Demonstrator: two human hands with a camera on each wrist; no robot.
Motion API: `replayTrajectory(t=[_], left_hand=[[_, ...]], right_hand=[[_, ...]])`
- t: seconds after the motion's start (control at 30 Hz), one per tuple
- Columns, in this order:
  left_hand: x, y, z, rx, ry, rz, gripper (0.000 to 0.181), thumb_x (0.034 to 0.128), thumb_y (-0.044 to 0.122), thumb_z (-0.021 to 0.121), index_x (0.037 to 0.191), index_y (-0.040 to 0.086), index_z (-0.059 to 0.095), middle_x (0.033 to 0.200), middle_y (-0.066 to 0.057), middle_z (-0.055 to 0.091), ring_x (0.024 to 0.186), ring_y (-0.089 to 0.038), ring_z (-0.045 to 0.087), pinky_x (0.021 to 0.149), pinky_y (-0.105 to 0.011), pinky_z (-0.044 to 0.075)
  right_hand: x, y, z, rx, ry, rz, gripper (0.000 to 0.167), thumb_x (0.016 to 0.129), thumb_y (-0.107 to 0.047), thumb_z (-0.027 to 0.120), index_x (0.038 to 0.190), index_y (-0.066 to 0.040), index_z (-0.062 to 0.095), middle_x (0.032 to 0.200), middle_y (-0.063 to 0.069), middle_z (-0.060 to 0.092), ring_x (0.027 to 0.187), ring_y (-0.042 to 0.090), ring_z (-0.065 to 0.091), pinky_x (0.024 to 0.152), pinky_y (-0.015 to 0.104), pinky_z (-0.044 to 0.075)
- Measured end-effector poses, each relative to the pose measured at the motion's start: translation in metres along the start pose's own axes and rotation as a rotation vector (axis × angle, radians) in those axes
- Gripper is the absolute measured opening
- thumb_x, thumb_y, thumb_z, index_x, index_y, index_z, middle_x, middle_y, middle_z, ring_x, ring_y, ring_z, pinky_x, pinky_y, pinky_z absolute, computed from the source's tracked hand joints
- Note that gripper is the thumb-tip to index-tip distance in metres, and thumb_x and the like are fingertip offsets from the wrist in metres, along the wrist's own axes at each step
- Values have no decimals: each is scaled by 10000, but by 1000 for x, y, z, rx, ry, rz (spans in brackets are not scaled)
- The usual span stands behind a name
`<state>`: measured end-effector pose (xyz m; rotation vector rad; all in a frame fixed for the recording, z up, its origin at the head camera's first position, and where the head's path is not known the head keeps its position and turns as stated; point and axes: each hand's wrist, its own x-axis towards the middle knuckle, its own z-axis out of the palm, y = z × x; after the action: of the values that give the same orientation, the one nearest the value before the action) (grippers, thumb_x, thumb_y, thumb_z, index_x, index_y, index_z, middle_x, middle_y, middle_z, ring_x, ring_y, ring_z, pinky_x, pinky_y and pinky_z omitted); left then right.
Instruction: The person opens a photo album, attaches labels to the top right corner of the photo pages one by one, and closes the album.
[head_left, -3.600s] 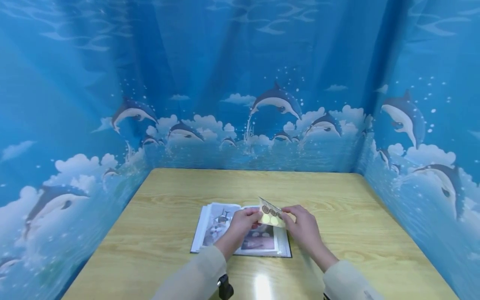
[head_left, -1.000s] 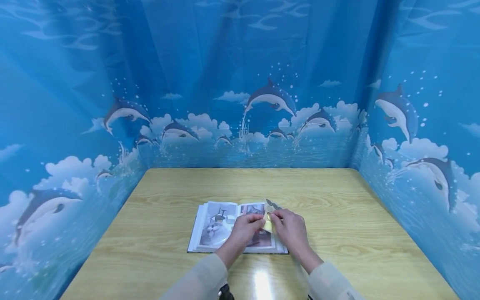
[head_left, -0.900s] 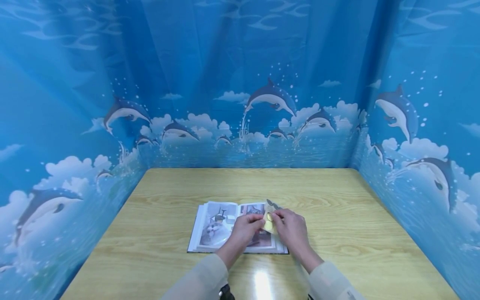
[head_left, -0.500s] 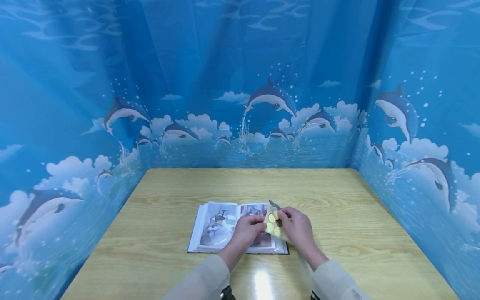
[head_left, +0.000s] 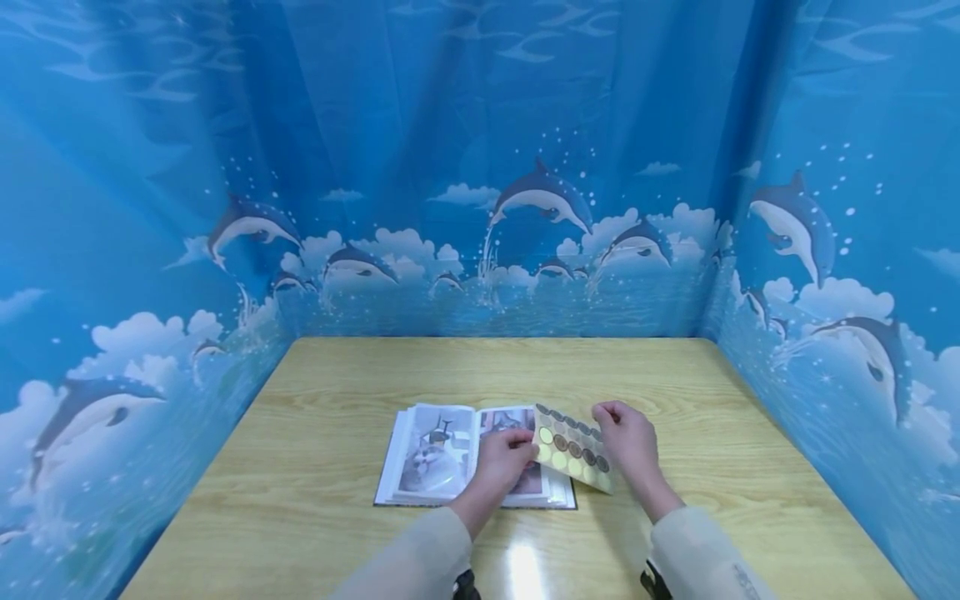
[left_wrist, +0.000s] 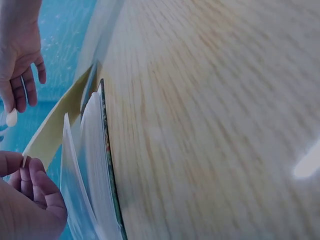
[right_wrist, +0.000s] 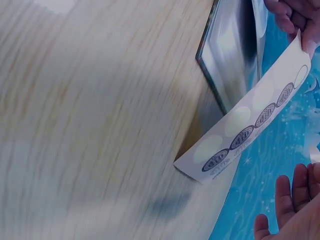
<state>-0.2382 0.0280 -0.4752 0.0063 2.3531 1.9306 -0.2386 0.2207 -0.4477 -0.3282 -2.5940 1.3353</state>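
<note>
My left hand (head_left: 501, 467) pinches the left edge of a sticker sheet (head_left: 573, 467), which bears rows of round stickers, some dark-printed and some pale yellow spots. The sheet slants down to the right over the right page of an open photo album (head_left: 435, 454). To the right of the sheet and apart from it, my right hand (head_left: 630, 442) pinches a small round sticker (left_wrist: 11, 118) between thumb and index finger. That sticker shows its pale side in the left wrist view. In the right wrist view the sheet's far corner hangs close to the table.
The album lies on a light wood table (head_left: 337, 400). A blue curtain (head_left: 420, 167) printed with dolphins surrounds the table at the back and sides. A bright light reflection (head_left: 523, 567) shows on the near tabletop.
My right hand has moved from the sheet off to the right, carrying a peeled sticker. The sheet has turned to show more of its face. My left hand keeps its grip; the album has stayed put.
</note>
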Motion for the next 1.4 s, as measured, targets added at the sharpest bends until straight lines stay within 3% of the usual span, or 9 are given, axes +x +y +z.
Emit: replayTrajectory(t=[0.17,0.37,0.57,0.73,0.87,0.97,1.13,1.3,1.4], left_hand=[[2,2,11,129,-4,43,235,832,25,728,1066,45,732,876,4,684,770,-97,620,682,-231,564],[4,4,23,264,20,36,228,832,85,741,1059,90,734,854,40,654,757,-96,586,643,-228,530],[3,6,36,343,37,65,243,823,110,746,1063,76,732,840,22,678,703,-98,590,619,-264,523],[4,7,47,440,12,126,240,824,142,744,1057,87,751,868,4,724,721,-106,625,657,-293,534],[2,8,52,522,-34,222,183,826,142,734,998,91,772,911,-5,744,783,-120,657,723,-290,545],[1,8,52,540,-61,265,179,833,144,732,998,89,770,887,3,742,765,-105,653,711,-268,542],[5,5,46,552,-40,313,218,841,185,750,1043,101,758,947,1,726,844,-130,650,764,-297,543],[11,3,30,598,12,369,263,847,217,760,1079,93,747,1046,-57,705,971,-239,643,858,-403,530],[13,4,17,638,28,362,309,856,245,757,1119,85,731,1083,-82,692,1003,-266,632,881,-435,518]], right_hand=[[5,8,-4,-9,6,12,306,1017,-246,545,1168,-3,652,1002,143,665,766,207,564,638,302,486],[9,16,-7,-47,9,17,351,1023,-292,532,1216,-19,638,1081,162,672,837,228,584,675,313,487],[13,21,-9,-45,-2,24,354,1029,-305,513,1196,-19,638,1018,171,662,713,195,551,577,299,467],[14,21,-10,-60,17,22,340,1028,-293,517,1172,-14,648,1017,173,669,697,188,550,578,298,459],[15,20,-10,-72,30,23,339,1027,-291,519,1167,-14,654,1028,171,673,759,206,568,634,308,461],[14,19,-10,-71,25,24,344,1028,-290,516,1176,-9,649,1008,172,669,761,213,574,632,310,468],[14,18,-7,-78,16,10,349,1030,-289,514,1178,-2,647,988,169,668,758,215,574,625,313,472],[15,20,-3,-85,12,-8,344,1032,-294,515,1174,-13,655,990,147,673,770,210,572,638,316,473],[14,20,0,-78,3,-12,345,1031,-298,520,1172,-15,657,1000,149,675,764,207,571,637,314,471]])
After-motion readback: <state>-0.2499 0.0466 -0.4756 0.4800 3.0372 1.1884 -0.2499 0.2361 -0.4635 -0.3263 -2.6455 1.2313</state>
